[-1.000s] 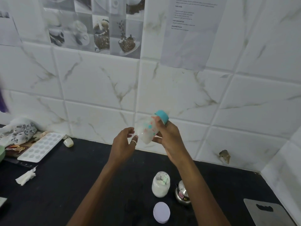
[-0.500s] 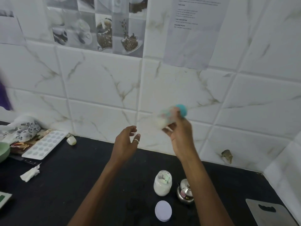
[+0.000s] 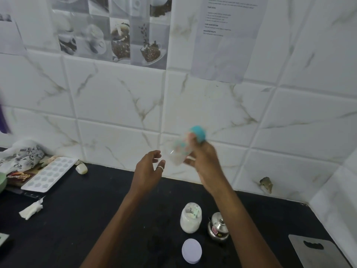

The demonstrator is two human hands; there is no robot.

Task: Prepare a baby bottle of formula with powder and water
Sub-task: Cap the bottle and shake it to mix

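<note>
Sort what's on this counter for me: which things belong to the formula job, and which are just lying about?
Job:
baby bottle, blurred, in the right hand
left hand, open and empty
powder jar, open
white lid, flat on the counter
steel pot

Lying about:
white mould tray
crumpled tissue
patterned cloth
metal board

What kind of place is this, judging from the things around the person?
Most likely a home kitchen. A black countertop meets a marble-look tiled wall carrying pictures of coffee cups. On the counter stand an open jar of white powder, a small steel pot and an ice tray.
</note>
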